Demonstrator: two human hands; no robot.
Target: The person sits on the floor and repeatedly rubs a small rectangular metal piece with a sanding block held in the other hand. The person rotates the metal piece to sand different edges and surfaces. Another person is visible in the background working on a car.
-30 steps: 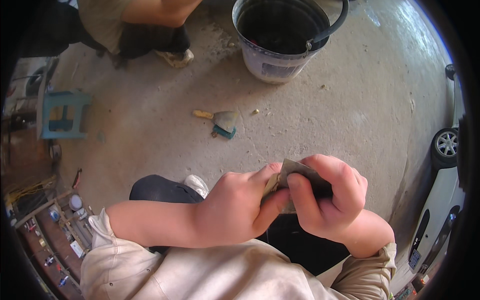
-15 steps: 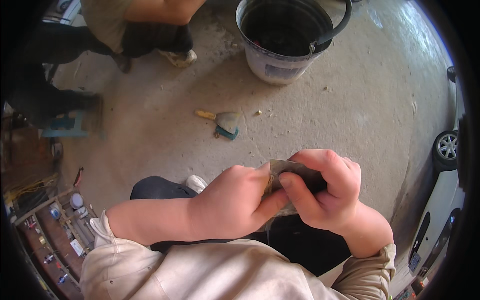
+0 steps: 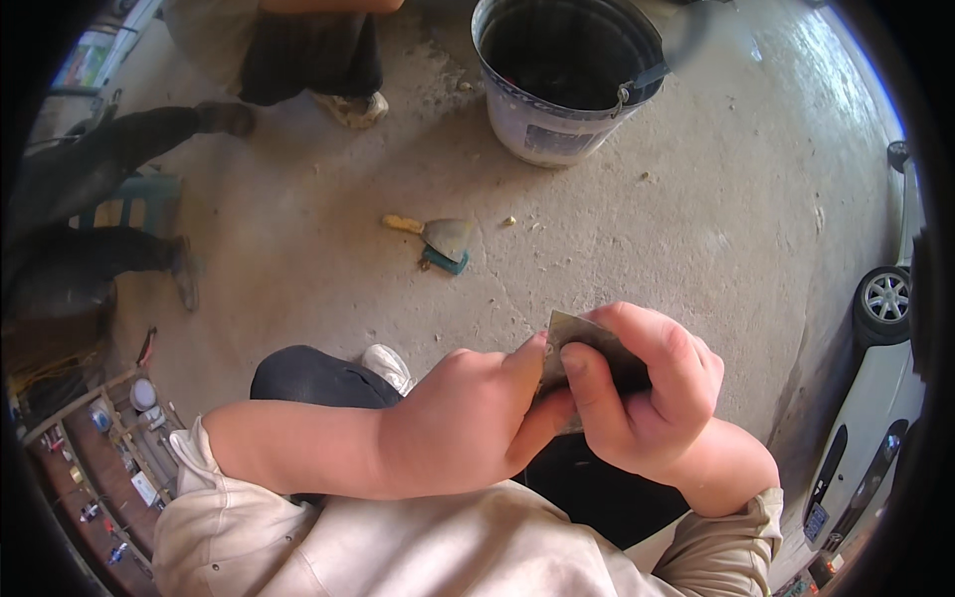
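- Head view: the right hand [image 3: 652, 388] is curled round a thin grey sheet [image 3: 565, 328], thumb laid flat on its near face and bent index finger over its upper edge.
- The left hand [image 3: 477, 408] is closed in a pinch at the sheet's left edge; its fingertips are partly hidden.
- That sheet is flat, stiff-looking and dull, with a sharp upper corner; it stands tilted between the two hands, above the wearer's lap.
- Beige cloth sleeves [image 3: 741, 522], softly creased, are rolled at the elbows.
- On the rough, grit-strewn concrete floor [image 3: 676, 239] lies a putty knife [image 3: 448, 237] with a yellow handle and a flared, dull grey blade.
- Its blade overlaps a small teal piece [image 3: 448, 263]; a yellowish crumb [image 3: 509, 221] lies near.
- Further off stands a round, tapered bucket [image 3: 552, 139], black inside, its pale outer wall smeared.
- At left, dark-trousered legs [image 3: 109, 149] of another person partly cover a teal stool [image 3: 159, 199].
- A wooden compartmented rack [image 3: 114, 403] holds small items at lower left; a glossy white car [image 3: 870, 418] with a spoked wheel [image 3: 884, 298] stands at right.
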